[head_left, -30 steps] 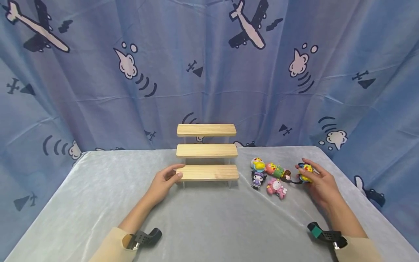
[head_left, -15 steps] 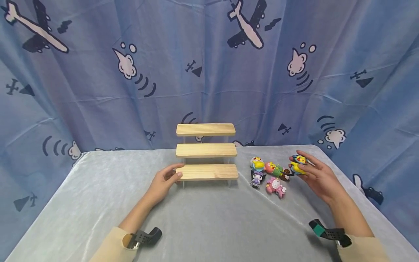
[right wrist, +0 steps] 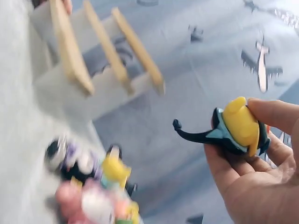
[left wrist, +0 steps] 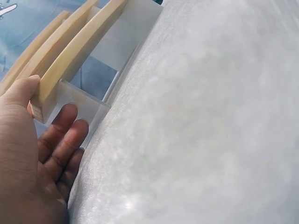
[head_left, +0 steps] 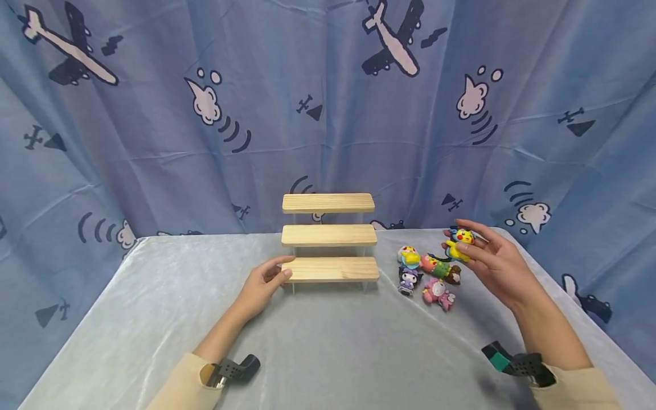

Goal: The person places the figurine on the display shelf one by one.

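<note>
My right hand (head_left: 499,265) pinches a yellow figurine (head_left: 459,245) with red cheeks and a dark cape, held up off the table. In the right wrist view, the figurine (right wrist: 240,126) lies sideways between thumb and fingers, its thin dark tail sticking out. At the table's middle stands a three-tier display stand (head_left: 330,269) with pale wooden boards on clear supports. My left hand (head_left: 262,287) grips the left end of its lowest board. The left wrist view shows the thumb (left wrist: 23,91) on the board's end (left wrist: 44,98) and the other fingers curled beside the clear support (left wrist: 96,109).
Several small figurines lie right of the stand: a yellow and blue one (head_left: 409,257), a purple and black one (head_left: 408,281), a pink one (head_left: 437,293), and a red and green one (head_left: 435,266). A blue curtain (head_left: 328,114) hangs behind the pale-covered table (head_left: 328,347).
My right hand has lifted the yellow figurine and moved it slightly left, turning it more upright. The left hand keeps its grip on the stand. The head view has shifted a little.
</note>
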{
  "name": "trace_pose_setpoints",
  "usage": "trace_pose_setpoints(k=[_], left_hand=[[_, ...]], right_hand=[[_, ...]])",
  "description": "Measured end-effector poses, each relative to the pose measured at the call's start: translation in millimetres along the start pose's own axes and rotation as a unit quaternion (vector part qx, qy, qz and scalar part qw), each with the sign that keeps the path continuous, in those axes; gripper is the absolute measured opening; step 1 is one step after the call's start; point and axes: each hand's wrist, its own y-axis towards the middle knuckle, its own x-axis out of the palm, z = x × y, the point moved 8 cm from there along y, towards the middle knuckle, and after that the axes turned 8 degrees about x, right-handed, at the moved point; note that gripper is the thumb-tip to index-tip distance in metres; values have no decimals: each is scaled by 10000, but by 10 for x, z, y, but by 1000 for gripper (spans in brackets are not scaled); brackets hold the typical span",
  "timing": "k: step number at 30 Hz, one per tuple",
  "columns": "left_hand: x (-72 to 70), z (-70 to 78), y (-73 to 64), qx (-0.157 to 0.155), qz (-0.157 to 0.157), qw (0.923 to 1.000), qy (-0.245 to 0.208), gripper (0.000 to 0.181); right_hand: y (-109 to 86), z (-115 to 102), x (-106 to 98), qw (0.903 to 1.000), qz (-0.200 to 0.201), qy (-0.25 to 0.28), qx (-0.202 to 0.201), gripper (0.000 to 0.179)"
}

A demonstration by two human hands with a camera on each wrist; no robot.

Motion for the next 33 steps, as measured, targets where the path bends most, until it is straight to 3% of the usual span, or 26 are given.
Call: trace_pose_setpoints(k=[5,9,13,19,26,33], left_hand=[[-16,-14,6,26,54,10000,24,38],[8,-24,15,24,6,10000,2,38],[40,-33,27,-8,-46,10000,-67,39],[49,-23,38,-11,-15,9999,-123,38],[33,-20,31,-11,-29,10000,-66,38],[-19,-43,8,-94,66,9999,-16,37]], right_hand=[[95,-140,274,9948,-88,-1013,81,46],[156,-239,476,9762,-160,-2164,-50,51],[212,-347,676,9624,-256,-2685,-337,54],[277,-436,936,9624,-342,-2604,-699,54],[321,-355,1181,9783,-445,-1847,-822,52],[372,-301,1335,9821,-433,-1629,-840,53]])
